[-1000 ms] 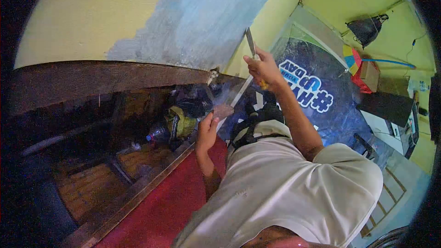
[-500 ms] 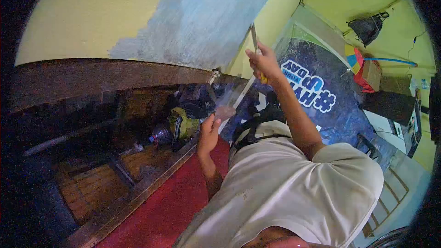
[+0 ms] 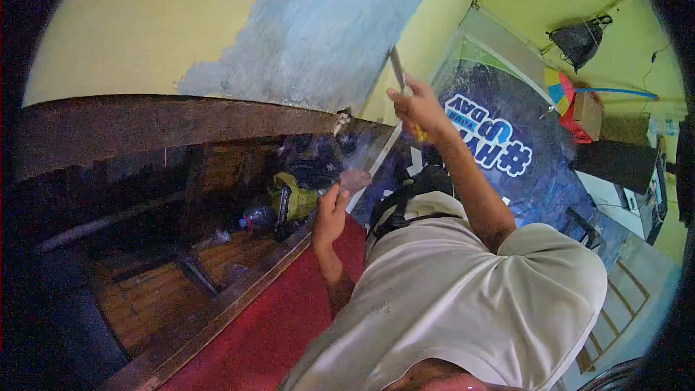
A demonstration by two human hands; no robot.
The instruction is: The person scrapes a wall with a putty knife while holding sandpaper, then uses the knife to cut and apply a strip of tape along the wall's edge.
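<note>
My right hand (image 3: 422, 110) is closed round the yellow handle of a putty knife (image 3: 397, 64), seen nearly edge-on. Its blade tip is at the border between a grey-blue scraped patch (image 3: 318, 36) and the yellow paint of the wall (image 3: 159, 22); whether it touches is hard to tell. Lower down, my left hand (image 3: 330, 219) pinches a small pinkish-brown flat piece (image 3: 355, 179), which looks like folded sandpaper, held away from the wall.
A dark wooden beam (image 3: 181, 122) runs under the wall patch. Below lie a plastic bottle (image 3: 257, 219), a yellow-green bag (image 3: 300, 199) and a red surface (image 3: 268, 304). A dark printed banner (image 3: 470, 94) stands to the right, and a black bag (image 3: 579, 42) hangs beyond it.
The putty knife and my right hand have shifted slightly down along the patch's edge, with the blade tilting a little more. My left hand stays almost where it was.
</note>
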